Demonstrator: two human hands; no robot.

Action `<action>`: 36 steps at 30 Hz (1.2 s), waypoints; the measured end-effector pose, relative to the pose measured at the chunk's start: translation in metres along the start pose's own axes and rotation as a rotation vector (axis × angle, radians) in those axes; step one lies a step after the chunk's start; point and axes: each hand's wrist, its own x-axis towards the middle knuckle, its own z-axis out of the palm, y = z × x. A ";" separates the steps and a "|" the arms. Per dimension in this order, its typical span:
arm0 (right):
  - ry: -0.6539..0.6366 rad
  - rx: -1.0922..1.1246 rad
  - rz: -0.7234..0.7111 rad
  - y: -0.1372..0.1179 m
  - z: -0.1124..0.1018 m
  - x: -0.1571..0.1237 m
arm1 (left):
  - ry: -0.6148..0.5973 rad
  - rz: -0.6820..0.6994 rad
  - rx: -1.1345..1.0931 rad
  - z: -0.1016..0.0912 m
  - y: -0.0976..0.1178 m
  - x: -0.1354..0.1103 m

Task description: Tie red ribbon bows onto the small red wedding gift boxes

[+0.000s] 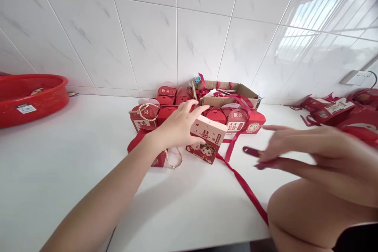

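Note:
My left hand (183, 123) reaches in from the lower left and grips a small pink-and-red gift box (210, 132) printed with cartoon figures; the box is tilted. The thumb lies on its front and the fingers arch over its upper left. Smeared by motion, my right hand (307, 147) is to the right of the box, its fingers pinched on a small dark red flat piece (251, 151) with a rounded end. From beside the box a long red ribbon (246, 187) runs to the table's front edge. Left of the box sits a red box (159, 159) with a twisted cord handle (174, 165).
Several red gift boxes (236, 117) stand in rows behind my left hand. Against the tiled wall is an open cardboard box (211, 101) with ribbons and papers. A red basin (44, 100) stands far left, more red boxes (336, 108) far right. A bare knee (291, 204) shows lower right.

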 end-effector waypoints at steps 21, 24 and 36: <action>-0.337 -0.726 -0.319 -0.004 -0.007 0.148 | 0.001 -0.106 -0.239 0.020 -0.020 0.014; -0.260 -0.752 -0.288 -0.004 -0.001 0.144 | 0.007 -0.130 -0.207 0.021 -0.017 0.015; 0.109 -1.006 -0.335 0.003 0.028 0.151 | -0.007 -0.211 -0.065 0.022 -0.012 0.017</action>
